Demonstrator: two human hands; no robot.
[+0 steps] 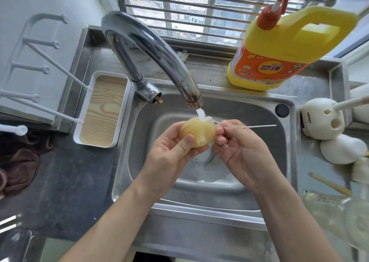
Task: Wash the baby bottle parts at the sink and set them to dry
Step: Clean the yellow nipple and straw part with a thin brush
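Note:
A yellowish silicone bottle nipple (197, 132) sits over the steel sink (287, 162), directly under the water running from the chrome faucet (157, 56). My left hand (169, 152) grips the nipple from the left, thumb on its front. My right hand (239, 148) pinches a thin white brush stick (257, 126) whose tip reaches the nipple's top edge. A clear glass baby bottle (337, 217) lies on the counter at the lower right. At the left stands a white drying rack (103, 110) with a wood-pattern base and long pegs.
A big yellow detergent jug (279, 48) stands behind the sink at the right. White rounded bottle parts (327, 120) and a brush lie on the right counter. A dark brown cloth (18, 162) is bunched at the left. Foamy water pools in the basin.

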